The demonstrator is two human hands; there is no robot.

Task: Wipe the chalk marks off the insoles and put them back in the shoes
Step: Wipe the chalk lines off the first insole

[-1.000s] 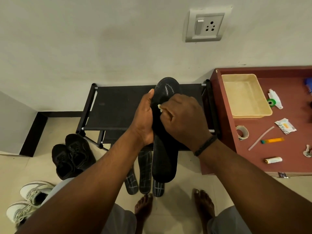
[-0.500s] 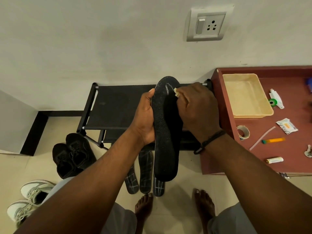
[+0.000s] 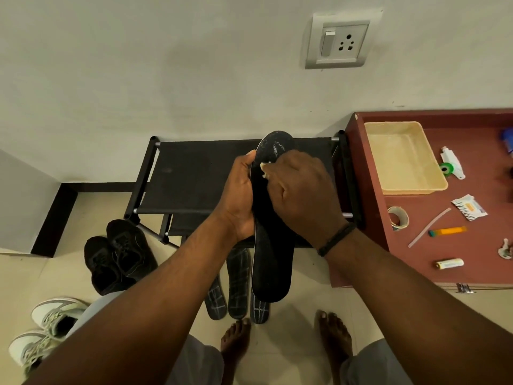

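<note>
Insole (image 3: pixel 273 262): black, long, held upright in the air above the rack (image 3: pixel 194 176), toe end up, heel end down. Faint white marks near the toe.

Left hand (image 3: pixel 241 198): grips the insole's left edge at mid-length, thumb laid along the edge, fingers curled behind it.

Right hand (image 3: pixel 301 195): fingers curled tight round a small pale cloth (image 3: pixel 265 169), pressing it against the upper face of the insole, just below the toe marks. Only a scrap of the cloth shows past the knuckles; its material is hard to judge, possibly a tissue. Black band (image 3: pixel 336 238) at the wrist.

Three more insoles (image 3: pixel 237 284): black with pale crossed lines, lying side by side on the floor below the held insole, their upper ends hidden under the rack and the left arm.

Rack: black, low, fabric-topped, against the wall, behind the insole.

Black shoes (image 3: pixel 118 257): a pair on the floor, left of the rack's front corner.

White shoes (image 3: pixel 41 332): a pair on the floor, below the black shoes, well left of the insole.

Bare feet (image 3: pixel 333 337): on the floor under the insole.

Counter (image 3: pixel 416 262): reddish, just right of the rack. On it: a cream tray (image 3: pixel 374 154), a tape roll (image 3: pixel 398 218), a sachet (image 3: pixel 469 207), an orange stick (image 3: pixel 447 232), and a small white tube (image 3: pixel 449 264).

Socket (image 3: pixel 341 40): on the wall, above the rack.
</note>
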